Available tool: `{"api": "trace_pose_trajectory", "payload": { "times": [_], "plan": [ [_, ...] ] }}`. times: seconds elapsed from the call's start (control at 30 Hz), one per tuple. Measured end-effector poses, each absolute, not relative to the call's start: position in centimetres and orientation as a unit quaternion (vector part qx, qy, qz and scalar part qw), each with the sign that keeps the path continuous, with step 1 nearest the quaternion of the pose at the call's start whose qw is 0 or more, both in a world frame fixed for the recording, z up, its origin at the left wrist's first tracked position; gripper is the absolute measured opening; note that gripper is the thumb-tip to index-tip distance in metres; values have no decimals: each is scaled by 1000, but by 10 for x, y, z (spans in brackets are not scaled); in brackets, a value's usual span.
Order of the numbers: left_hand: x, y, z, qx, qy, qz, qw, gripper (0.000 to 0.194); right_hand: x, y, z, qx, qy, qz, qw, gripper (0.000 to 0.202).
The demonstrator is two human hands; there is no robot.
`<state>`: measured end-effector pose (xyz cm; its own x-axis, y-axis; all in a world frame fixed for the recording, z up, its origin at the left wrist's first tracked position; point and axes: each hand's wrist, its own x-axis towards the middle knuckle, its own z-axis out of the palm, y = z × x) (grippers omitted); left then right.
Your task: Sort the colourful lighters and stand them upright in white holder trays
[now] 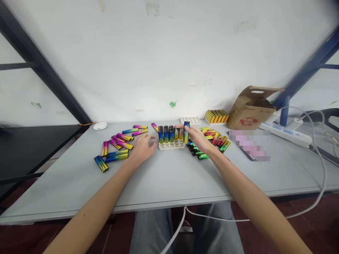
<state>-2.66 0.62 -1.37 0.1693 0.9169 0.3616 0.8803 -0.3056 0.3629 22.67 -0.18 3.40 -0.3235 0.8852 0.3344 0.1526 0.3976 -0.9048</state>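
A white tray with holes (171, 145) stands at the middle of the table, with several blue-and-yellow lighters (166, 135) upright in its back and left part. My right hand (197, 137) is closed on an upright blue-and-yellow lighter (186, 133) at the tray's right edge. To the left of the tray my left hand (144, 147) hovers low over the table, fingers apart and nothing in them. Loose purple-and-yellow lighters (124, 137) and blue-and-yellow ones (116, 156) lie left of it. Green and red lighters (209, 141) are heaped to the right, partly behind my right hand.
Behind stand a second white tray (190, 121), a tray of yellow lighters (217, 116) and an open cardboard box (250, 109). A white earphone case (100, 126) is at the back left. At the right are a blurred phone (247, 144), a power strip (286, 133) and cables.
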Motion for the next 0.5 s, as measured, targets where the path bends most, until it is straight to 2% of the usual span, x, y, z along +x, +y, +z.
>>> {"api": "trace_pose_trajectory", "payload": {
  "times": [0.07,0.17,0.37,0.5],
  "plan": [
    [-27,6,-13,763,590,261,35,25,230,-1,34,-390,-733,336,445,43],
    [-27,6,-13,761,594,259,33,25,233,3,31,-390,-756,294,436,42],
    [-27,6,-13,762,596,253,31,26,231,7,25,-379,-812,183,405,25],
    [-26,6,-13,761,597,251,32,27,229,6,20,-382,-827,154,383,18]
  ]
}}
